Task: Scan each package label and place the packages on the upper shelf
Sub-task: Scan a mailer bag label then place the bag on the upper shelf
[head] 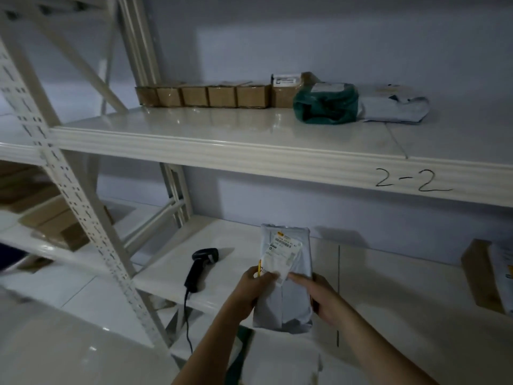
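The upper shelf (222, 140) carries boxes and bagged parcels. Over the lower shelf (388, 287), a grey package (283, 295) sits between both hands, left hand (249, 290) and right hand (322, 295) gripping its sides. A scanner (200, 268) lies just left.

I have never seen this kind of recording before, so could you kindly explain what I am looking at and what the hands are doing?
There is no machine here: a camera worn on a person's head looks forward and down. The left hand and right hand both grip a grey mailer bag with its label facing up, above the lower shelf. A black barcode scanner lies on that shelf to the left. The upper shelf, marked 2-2, already carries a row of brown boxes, a green bag and a pale bag.
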The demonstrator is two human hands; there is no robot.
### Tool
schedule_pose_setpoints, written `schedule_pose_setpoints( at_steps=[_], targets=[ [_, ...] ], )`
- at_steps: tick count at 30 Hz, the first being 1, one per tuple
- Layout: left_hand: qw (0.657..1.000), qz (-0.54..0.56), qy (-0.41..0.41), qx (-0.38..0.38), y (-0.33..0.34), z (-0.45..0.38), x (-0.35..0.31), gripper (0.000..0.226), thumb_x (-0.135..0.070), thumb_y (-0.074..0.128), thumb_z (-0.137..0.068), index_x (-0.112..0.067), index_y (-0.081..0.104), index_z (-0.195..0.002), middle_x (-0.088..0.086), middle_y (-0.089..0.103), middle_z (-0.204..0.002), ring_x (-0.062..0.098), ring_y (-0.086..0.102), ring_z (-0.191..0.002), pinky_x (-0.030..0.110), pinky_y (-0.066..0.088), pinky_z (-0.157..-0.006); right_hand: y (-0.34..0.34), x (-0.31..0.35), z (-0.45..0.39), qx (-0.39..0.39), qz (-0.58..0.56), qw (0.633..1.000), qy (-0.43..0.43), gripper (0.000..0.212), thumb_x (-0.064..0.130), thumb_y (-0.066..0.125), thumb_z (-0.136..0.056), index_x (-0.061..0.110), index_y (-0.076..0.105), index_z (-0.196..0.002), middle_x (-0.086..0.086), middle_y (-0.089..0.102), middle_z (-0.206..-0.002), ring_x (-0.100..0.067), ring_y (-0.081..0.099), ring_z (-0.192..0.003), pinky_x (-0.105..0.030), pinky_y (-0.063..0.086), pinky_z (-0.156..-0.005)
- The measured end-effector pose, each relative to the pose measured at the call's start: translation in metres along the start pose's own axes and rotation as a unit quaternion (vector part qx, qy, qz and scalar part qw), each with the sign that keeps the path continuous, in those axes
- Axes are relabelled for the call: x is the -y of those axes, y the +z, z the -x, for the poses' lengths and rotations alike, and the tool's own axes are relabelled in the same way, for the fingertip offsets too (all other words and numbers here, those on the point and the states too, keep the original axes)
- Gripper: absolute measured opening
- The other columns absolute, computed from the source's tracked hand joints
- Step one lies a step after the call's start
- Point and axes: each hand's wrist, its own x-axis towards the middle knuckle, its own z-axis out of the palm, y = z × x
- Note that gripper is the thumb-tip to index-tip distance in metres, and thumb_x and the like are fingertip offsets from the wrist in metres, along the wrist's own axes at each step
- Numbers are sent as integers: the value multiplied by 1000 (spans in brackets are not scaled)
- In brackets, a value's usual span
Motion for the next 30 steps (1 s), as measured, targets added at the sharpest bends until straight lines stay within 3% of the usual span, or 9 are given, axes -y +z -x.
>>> schedule_pose_setpoints(
  at_steps=[4,8,12,15,17,20,23,27,30],
  targets=[
    [1000,-3,-4,-24,-43,-4,-4,30,-16,67,-90,-3,66,-117,24,71,-107,38,68,-97,44,56,-87,43,-6,-22,7,3,1000,4,38,19,78,-85,6,68,-119,-14,77,-105,-32,74,-98,-42,58,-89],
    [999,-7,-6,-45,-75,-21,-9,27,-16,67,-90,-6,67,-114,23,71,-107,30,67,-87,40,56,-81,70,-8,-55,18,4,1000,16,37,20,75,-87,6,67,-120,-17,76,-108,-36,72,-103,-49,55,-96],
    [999,4,-20,-46,-106,-51,-12,28,-15,66,-91,-6,66,-118,16,71,-100,24,65,-83,33,55,-74,91,-12,-98,31,3,999,28,36,22,76,-87,8,68,-120,-17,76,-109,-34,73,-100,-43,59,-85],
    [997,-20,-59,-51,-132,-78,-14,23,-26,67,-91,-18,67,-113,8,72,-106,24,67,-95,38,54,-83,105,-14,-134,31,2,999,32,36,20,77,-86,8,68,-119,-15,77,-107,-33,74,-98,-42,59,-83],
    [988,-85,-76,-105,-151,-99,-14,25,-34,63,-93,-18,69,-110,8,71,-103,25,64,-95,37,50,-81,111,-13,-156,14,13,999,38,38,20,78,-85,7,68,-119,-14,77,-105,-33,74,-96,-45,59,-86],
    [949,-200,-71,-232,-185,-128,-14,25,-22,54,-96,-7,70,-107,16,71,-107,28,64,-94,37,53,-84,117,-12,-187,-9,26,999,46,40,20,78,-85,5,66,-121,-13,77,-106,-34,74,-97,-49,58,-92],
    [905,-278,-130,-296,-215,-142,-8,26,-24,54,-93,-13,59,-116,15,64,-119,31,59,-109,35,49,-94,119,-10,-206,-20,37,998,50,43,18,78,-85,4,64,-123,-13,76,-109,-33,72,-100,-50,56,-95],
    [888,-311,-246,-232,-240,-155,7,63,-36,65,-87,-8,38,-137,19,51,-134,36,51,-123,43,44,-105,121,-14,-217,-36,46,996,61,43,16,77,-86,4,64,-126,-14,75,-110,-33,71,-101,-51,55,-97],
    [882,-351,-258,-178,-246,-166,11,60,-38,69,-85,-2,50,-129,16,59,-126,31,58,-116,40,48,-102,121,-17,-221,-50,62,995,55,44,16,76,-88,5,63,-128,-14,75,-111,-35,71,-103,-50,55,-96]
  ],
)
